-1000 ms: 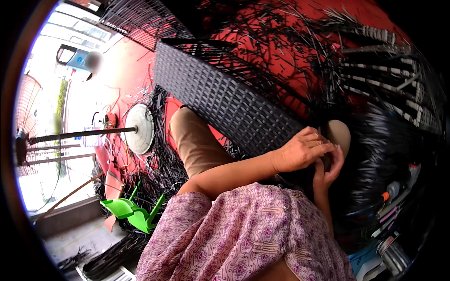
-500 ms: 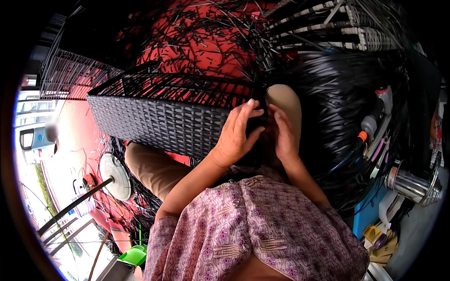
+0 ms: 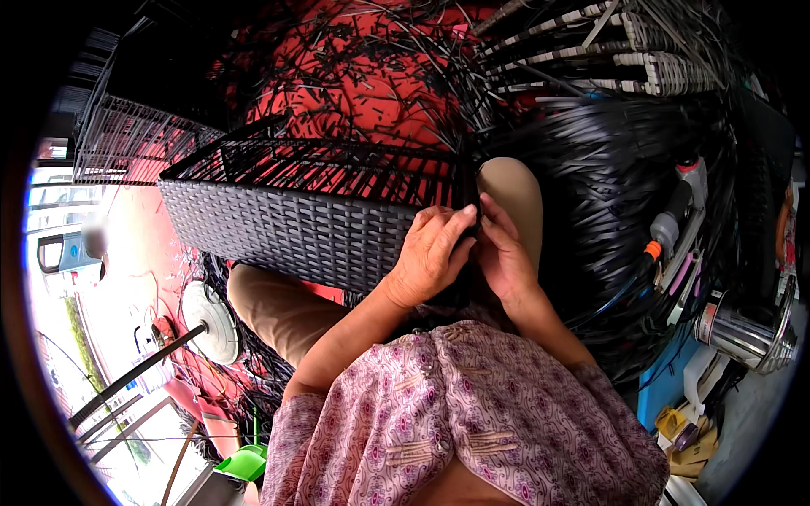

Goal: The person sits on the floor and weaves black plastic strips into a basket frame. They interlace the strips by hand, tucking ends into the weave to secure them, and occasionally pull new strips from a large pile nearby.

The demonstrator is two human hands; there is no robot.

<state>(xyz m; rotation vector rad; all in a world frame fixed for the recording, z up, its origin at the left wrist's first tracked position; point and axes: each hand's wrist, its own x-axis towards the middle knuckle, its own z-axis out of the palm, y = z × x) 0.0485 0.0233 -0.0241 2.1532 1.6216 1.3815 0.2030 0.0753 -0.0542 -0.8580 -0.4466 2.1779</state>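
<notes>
A black woven wicker piece point(image 3: 295, 223), shaped like a long box with an open lattice frame, lies across my lap. Its near side is closely woven with flat strands. My left hand point(image 3: 426, 257) is at its right end, fingers curled and thumb drawn in close. Facing it, my right hand point(image 3: 509, 261) has its fingers bent in towards the same dark corner. The fingertips of both hands nearly meet there. Anything thin and black between them blends into the corner and cannot be made out.
A large bundle of black strands point(image 3: 582, 194) lies to my right, with a heat-gun-like tool point(image 3: 671, 211) on it. Cut scraps litter the red floor point(image 3: 363, 84). A grey-white woven frame point(image 3: 666, 72) stands at the far right. A metal can point(image 3: 738, 329) and a round white base point(image 3: 211, 325) flank me.
Both hands have come down slightly and closer together. Their raised, spread fingers have curled in at the wicker piece's right end. The wicker piece is tilted slightly differently.
</notes>
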